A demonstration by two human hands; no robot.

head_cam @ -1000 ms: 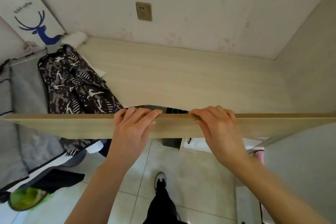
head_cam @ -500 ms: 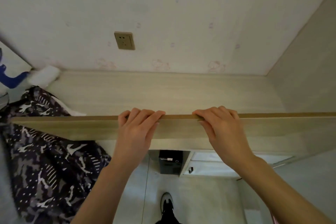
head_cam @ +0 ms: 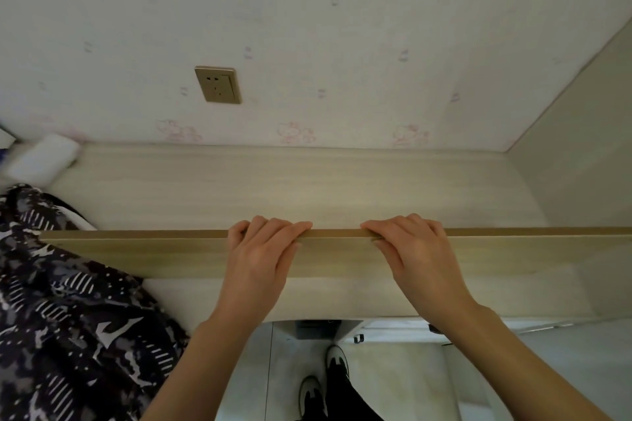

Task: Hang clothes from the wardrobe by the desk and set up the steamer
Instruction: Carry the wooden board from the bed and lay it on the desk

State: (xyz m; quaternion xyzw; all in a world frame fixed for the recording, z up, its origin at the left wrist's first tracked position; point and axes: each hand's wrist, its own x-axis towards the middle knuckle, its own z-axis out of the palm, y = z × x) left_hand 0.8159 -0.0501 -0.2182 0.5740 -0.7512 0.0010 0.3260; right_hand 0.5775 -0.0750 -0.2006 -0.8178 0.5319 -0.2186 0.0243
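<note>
A long light-wood board [head_cam: 342, 253] runs level across the view, above the desk top [head_cam: 307, 188]. My left hand [head_cam: 263, 253] and my right hand [head_cam: 413, 249] grip its upper edge side by side, fingers curled over the far side. A dark camouflage-patterned garment [head_cam: 68, 318] hangs at the lower left, its top tucked behind the board's left end. No steamer is in view.
A wall socket [head_cam: 219, 84] sits above the desk. A white rounded object [head_cam: 44, 159] lies at the desk's back left. A pale side panel [head_cam: 581, 164] closes the right. Below are tiled floor, my shoes [head_cam: 325, 383] and a dark box [head_cam: 314, 330].
The board, still gripped by both hands, has moved in over the desk. The view has shifted, so the garment now fills the lower left and the deer bag is gone.
</note>
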